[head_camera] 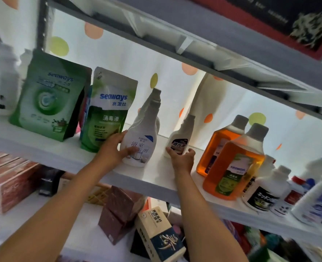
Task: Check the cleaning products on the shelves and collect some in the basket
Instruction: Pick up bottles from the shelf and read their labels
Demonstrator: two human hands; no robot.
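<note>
White shelf (156, 173) boards are stocked with cleaners. Left of the orange bottle (232, 167), an upright small bottle (181, 140) is cupped by the right hand (182, 159). Further left, the tall spray bottle (141, 140) is held by the left hand (114, 150); no basket is seen.

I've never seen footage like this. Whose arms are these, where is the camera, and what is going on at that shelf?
There is no robot here: a person wears a wide-angle camera on the head, so you see their own two arms reaching up. That lens bends the picture, which is why the shelf looks tilted. The left hand holds a white spray bottle. The right hand grips a smaller white bottle with a dark label. Both bottles seem to rest on the shelf. Beside them stand two green pouches on the left and two orange bottles on the right, with more white bottles further along. Boxes lie on the shelf below. No basket is in view.
</note>
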